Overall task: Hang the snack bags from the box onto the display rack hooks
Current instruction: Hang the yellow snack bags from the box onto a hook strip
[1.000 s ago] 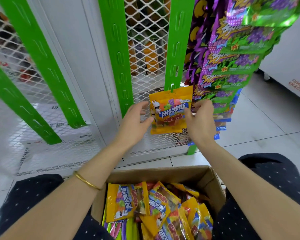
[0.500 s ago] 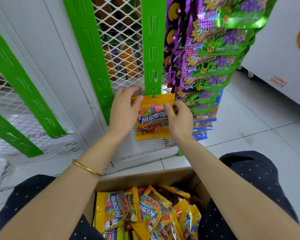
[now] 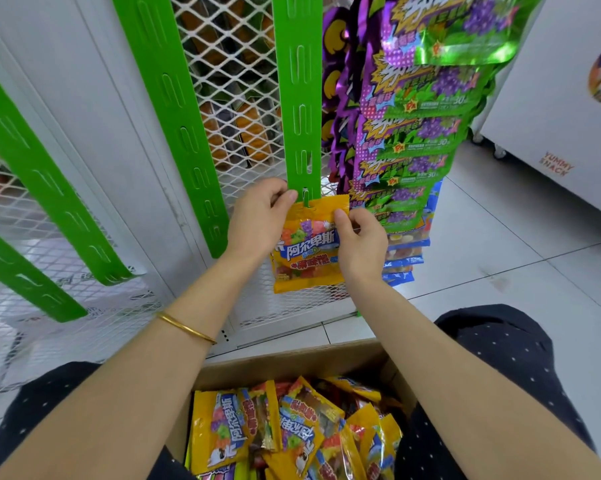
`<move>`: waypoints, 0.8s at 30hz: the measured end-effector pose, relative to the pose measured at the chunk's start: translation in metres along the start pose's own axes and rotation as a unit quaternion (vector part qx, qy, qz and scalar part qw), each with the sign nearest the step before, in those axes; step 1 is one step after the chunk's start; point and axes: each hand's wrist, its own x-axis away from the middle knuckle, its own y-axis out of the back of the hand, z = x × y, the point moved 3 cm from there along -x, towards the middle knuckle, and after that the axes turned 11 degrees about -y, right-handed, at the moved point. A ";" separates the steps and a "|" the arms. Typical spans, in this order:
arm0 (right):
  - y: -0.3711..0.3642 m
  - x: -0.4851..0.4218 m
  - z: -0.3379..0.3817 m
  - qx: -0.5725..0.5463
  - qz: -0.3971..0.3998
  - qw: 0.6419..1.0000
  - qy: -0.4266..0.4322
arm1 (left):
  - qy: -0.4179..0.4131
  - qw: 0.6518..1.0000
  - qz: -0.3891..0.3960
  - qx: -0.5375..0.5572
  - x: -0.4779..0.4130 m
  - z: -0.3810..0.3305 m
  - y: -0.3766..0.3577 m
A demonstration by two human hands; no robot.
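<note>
**Q:** Where was the yellow gummy bag (image 3: 309, 258)?
**A:** It was at the lower end of the middle green hanging strip (image 3: 300, 98), with its top edge against the strip's lowest hook. Whether the hook passed through the bag's hole could not be told.

**Q:** How did the hands hold it?
**A:** The left hand (image 3: 257, 220) pinched the upper left corner between thumb and curled fingers, just beside the strip. The right hand (image 3: 361, 247) pinched the upper right edge, with the thumb pressed on the front and the fingers curled behind. A gold bangle (image 3: 184, 327) sat on the left wrist.

**Q:** What lay below?
**A:** An open cardboard box (image 3: 292, 362) sat between the person's knees, which were in dark dotted trousers (image 3: 499, 358). It held a loose heap of yellow snack bags (image 3: 292, 434).

**Q:** And the room?
**A:** A white diamond-mesh panel (image 3: 229, 64) in a white frame backed the strips, and packets showed dimly through it. Further green strips (image 3: 174, 116) slanted across the left of the view. To the right, purple-and-green grape snack bags (image 3: 423, 133) overlapped downward in a column. Blue-edged bags (image 3: 403, 261) hung at its foot, just beside the right hand. The floor (image 3: 499, 271) was pale, glossy tile with dark grout lines. A white cabinet (image 3: 551, 116) on castors, lettered "YUMMY SNACK", stood at far right, well apart from the rack.
</note>
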 end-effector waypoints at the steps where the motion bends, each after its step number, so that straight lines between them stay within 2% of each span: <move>1: 0.000 0.000 0.000 -0.003 -0.002 1.000 -0.003 | -0.001 1.000 0.000 -0.003 0.000 0.000 -0.001; 12: -0.001 -0.001 -0.002 0.007 0.001 1.000 -0.010 | -0.004 1.000 0.013 -0.024 -0.001 -0.001 0.000; 18: 0.001 -0.002 0.000 0.088 -0.006 0.996 -0.007 | -0.001 1.000 0.018 -0.018 -0.003 -0.001 0.002; 24: 0.009 -0.003 -0.004 0.104 0.003 0.995 0.000 | -0.002 0.999 0.021 -0.028 0.000 -0.002 0.006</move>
